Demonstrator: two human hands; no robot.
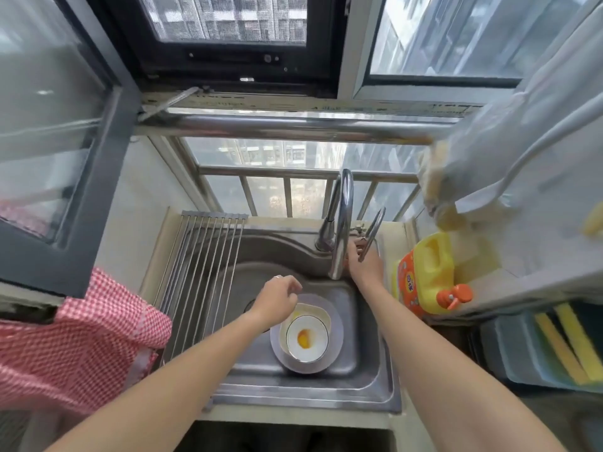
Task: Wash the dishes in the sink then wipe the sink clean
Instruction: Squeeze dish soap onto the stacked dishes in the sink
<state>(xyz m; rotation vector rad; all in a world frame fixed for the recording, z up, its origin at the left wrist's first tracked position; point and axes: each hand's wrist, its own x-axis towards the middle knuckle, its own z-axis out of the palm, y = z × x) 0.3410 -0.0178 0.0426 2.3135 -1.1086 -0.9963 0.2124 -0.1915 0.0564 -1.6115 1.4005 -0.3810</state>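
Note:
A steel sink holds a grey plate with a white bowl stacked on it; an orange-yellow stain sits in the bowl. My left hand hovers over the far edge of the dishes with loosely curled fingers and holds nothing. My right hand reaches behind the tall chrome faucet, fingers at the thin metal tap handle. No water runs from the spout.
A folding metal drying rack covers the sink's left part. A yellow detergent jug with an orange pump stands right of the sink. Yellow sponges lie in a blue-grey tray at right. A red checked cloth hangs at left.

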